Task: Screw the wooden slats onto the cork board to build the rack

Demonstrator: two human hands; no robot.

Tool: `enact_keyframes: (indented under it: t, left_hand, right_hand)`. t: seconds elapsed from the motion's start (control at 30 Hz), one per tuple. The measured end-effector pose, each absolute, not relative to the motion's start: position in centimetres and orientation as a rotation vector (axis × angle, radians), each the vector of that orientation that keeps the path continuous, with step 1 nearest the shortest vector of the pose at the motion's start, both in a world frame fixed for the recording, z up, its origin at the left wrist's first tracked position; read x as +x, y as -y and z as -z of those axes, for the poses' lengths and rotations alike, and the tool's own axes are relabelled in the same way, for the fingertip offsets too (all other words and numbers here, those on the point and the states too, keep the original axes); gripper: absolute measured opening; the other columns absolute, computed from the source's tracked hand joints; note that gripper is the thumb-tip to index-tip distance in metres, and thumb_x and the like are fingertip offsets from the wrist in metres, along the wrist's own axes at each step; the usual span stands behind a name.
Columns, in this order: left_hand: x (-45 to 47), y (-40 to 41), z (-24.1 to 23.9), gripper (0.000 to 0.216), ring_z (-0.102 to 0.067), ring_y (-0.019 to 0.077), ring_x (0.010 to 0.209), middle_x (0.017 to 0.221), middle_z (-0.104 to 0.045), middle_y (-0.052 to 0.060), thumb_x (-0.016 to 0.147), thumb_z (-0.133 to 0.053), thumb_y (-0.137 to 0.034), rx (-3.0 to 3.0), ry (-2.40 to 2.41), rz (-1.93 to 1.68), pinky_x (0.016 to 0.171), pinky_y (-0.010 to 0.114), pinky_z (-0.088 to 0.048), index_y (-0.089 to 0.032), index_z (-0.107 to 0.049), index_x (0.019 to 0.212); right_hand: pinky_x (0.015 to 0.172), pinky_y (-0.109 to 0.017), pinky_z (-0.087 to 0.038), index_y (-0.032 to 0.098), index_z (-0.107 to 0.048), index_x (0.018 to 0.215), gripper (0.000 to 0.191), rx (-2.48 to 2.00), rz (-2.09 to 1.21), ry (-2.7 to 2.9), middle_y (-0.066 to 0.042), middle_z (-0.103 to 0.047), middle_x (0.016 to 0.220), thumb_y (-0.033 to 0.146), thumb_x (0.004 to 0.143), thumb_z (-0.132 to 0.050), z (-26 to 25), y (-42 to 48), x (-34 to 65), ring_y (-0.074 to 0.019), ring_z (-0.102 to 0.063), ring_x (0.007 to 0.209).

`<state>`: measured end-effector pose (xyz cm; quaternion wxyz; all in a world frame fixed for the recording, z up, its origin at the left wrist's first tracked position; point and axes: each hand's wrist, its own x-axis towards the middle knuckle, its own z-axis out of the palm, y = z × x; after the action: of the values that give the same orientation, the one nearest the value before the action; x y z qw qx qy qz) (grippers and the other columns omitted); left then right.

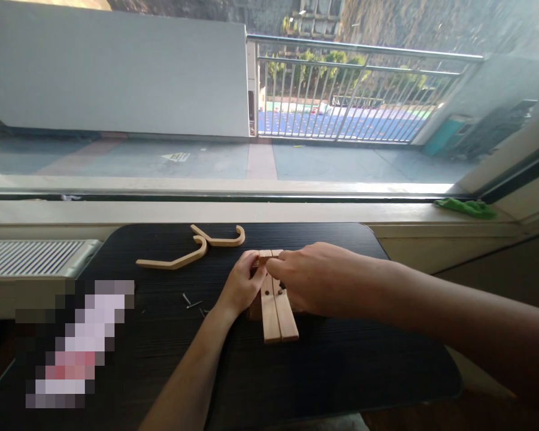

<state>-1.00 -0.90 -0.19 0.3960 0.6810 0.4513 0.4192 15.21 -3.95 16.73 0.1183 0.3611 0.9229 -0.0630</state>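
**Inspector:** Gripped at the far end: wooden slats point(278, 314), with left hand point(242, 286) curled against the left edge, fingers pressed onto the wood

**Clerk:** And the right hand point(317, 278)?

**Inspector:** Laid over the same end from the right side, fingertips drawn together on the top of the slats, just beside those of the left hand. Contact point partly hidden behind the knuckles

**Clerk:** Position of the slats?

**Inspector:** Two, side by side and touching, lying flat near the middle of the black table point(350, 359), long axis running away from the camera, near end clear of both hands

**Clerk:** Anything else on the surface?

**Inspector:** Two curved wooden pieces beyond the left hand, one long point(173, 261), one shorter point(222, 240), hooked ends close together; contact between them not certain. Small screws point(192, 302) loose on the table just left of the left wrist

**Clerk:** Off the table?

**Inspector:** Green cloth point(467, 208) on the window sill at far right, radiator point(31, 256) at left below the sill
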Motion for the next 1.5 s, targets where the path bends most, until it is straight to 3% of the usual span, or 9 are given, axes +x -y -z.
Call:
enact_keyframes:
  t: [0.17,0.37,0.53,0.63,0.77,1.03,1.5]
  left_hand:
    - [-1.1,0.9,0.3,0.010,-0.061,0.0214,0.095,0.096,-0.062,0.006,0.086,-0.054,-0.023,1.716,-1.159,-1.050,0.087,0.035,-0.048,-0.018,-0.062,0.089]
    - [-1.0,0.9,0.3,0.008,-0.061,0.0201,0.090,0.093,-0.062,0.005,0.086,-0.055,-0.024,1.703,-1.159,-1.062,0.084,0.033,-0.048,-0.019,-0.062,0.087]
    - [-1.0,0.8,0.6,0.010,-0.061,0.0198,0.090,0.094,-0.063,0.005,0.085,-0.055,-0.023,1.701,-1.148,-1.055,0.084,0.032,-0.048,-0.019,-0.063,0.090]
    - [-1.1,0.7,0.8,0.010,-0.061,0.0204,0.092,0.094,-0.063,0.005,0.084,-0.055,-0.022,1.710,-1.159,-1.061,0.085,0.033,-0.048,-0.019,-0.063,0.089]
    - [-1.1,0.8,0.7,0.011,-0.062,0.0208,0.094,0.097,-0.063,0.006,0.085,-0.054,-0.021,1.735,-1.162,-1.063,0.087,0.034,-0.048,-0.018,-0.064,0.090]
    - [-1.1,0.8,0.1,0.013,-0.061,0.0200,0.093,0.094,-0.063,0.006,0.083,-0.054,-0.012,1.760,-1.159,-1.049,0.085,0.033,-0.048,-0.017,-0.064,0.088]
    - [-1.1,0.8,0.1,0.014,-0.061,0.0200,0.092,0.094,-0.064,0.006,0.081,-0.054,-0.011,1.754,-1.172,-1.049,0.085,0.033,-0.049,-0.017,-0.064,0.088]
  right_hand:
    - [0.046,-0.030,-0.024,0.016,-0.062,0.105,0.017,0.980,0.193,-2.609,-0.005,-0.071,0.087,0.017,0.088,-0.062,-17.4,3.5,15.3,-0.0194,-0.068,0.069]
    - [0.045,-0.032,-0.026,0.011,-0.054,0.122,0.031,0.909,-0.029,-2.580,-0.007,-0.069,0.096,0.015,0.091,-0.059,-17.1,4.0,15.2,-0.0210,-0.069,0.073]
    - [0.043,-0.032,-0.024,0.013,-0.058,0.111,0.018,0.887,-0.104,-2.498,-0.007,-0.068,0.097,0.011,0.096,-0.049,-17.5,4.5,14.7,-0.0176,-0.067,0.069]
    - [0.045,-0.031,-0.025,0.014,-0.061,0.106,0.018,0.822,-0.075,-2.546,-0.007,-0.069,0.102,0.007,0.095,-0.048,-17.8,4.6,14.3,-0.0156,-0.067,0.070]
    - [0.044,-0.030,-0.023,0.013,-0.062,0.103,0.017,0.812,-0.044,-2.529,-0.006,-0.070,0.093,0.005,0.093,-0.051,-17.7,4.3,14.3,-0.0159,-0.067,0.069]
    - [0.042,-0.029,-0.021,0.011,-0.058,0.116,0.024,0.848,0.059,-2.547,-0.006,-0.070,0.084,0.013,0.092,-0.055,-17.5,3.9,14.2,-0.0170,-0.066,0.065]
    - [0.048,-0.029,-0.027,0.015,-0.060,0.118,0.029,0.904,0.207,-2.600,-0.008,-0.072,0.091,0.009,0.089,-0.056,-17.6,3.9,14.6,-0.0177,-0.066,0.067]
